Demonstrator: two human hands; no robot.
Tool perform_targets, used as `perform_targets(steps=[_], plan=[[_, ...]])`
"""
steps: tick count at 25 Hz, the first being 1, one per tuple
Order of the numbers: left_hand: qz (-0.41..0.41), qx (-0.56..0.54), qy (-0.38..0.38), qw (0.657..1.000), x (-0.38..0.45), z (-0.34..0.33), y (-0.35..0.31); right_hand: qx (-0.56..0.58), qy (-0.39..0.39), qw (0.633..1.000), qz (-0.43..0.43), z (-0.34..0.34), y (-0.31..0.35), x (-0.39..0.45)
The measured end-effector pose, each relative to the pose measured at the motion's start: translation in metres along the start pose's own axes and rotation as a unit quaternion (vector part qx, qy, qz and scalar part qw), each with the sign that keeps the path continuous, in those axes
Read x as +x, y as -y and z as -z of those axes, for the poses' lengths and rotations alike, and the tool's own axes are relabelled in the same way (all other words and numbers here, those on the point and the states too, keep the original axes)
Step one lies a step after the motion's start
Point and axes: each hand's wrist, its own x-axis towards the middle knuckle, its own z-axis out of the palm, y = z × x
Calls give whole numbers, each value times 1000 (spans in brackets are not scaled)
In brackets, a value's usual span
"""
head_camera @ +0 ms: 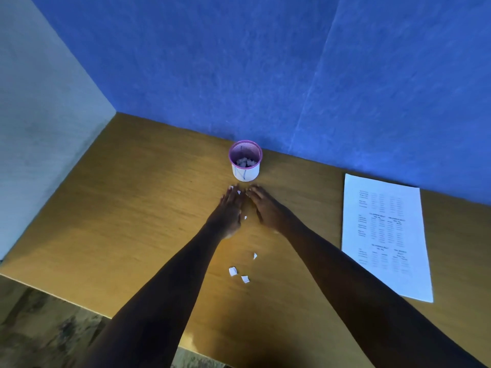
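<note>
A small purple-rimmed mesh cup point(245, 166) stands on the wooden table point(148, 213) near the blue wall, with torn paper bits inside. My left hand point(229, 208) and my right hand point(265, 207) lie side by side on the table just in front of the cup, fingers straight and pointing toward it. Tiny white paper scraps point(239, 192) show between and beside the fingers, and another bit point(245, 217) lies between the hands. Three loose scraps point(233, 271) lie nearer to me, between my forearms.
A printed white sheet point(385, 235) lies flat at the right of the table. A blue wall point(265, 75) backs the table, and a pale wall closes the left side. The table's front edge runs along the lower left, with patterned floor point(39, 328) beyond it.
</note>
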Motion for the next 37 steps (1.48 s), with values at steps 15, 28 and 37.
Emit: perform_targets(steps=[15,28,37], plan=[[15,11,-67,998,-75,-28,-6,34,33,995,83,-41,70,-110],[51,28,-130,990,-113,-40,-18,39,-32,985,167,-29,51,-160],[86,-1,-113,990,-95,-28,-15,114,3,993,43,-25,51,-151]])
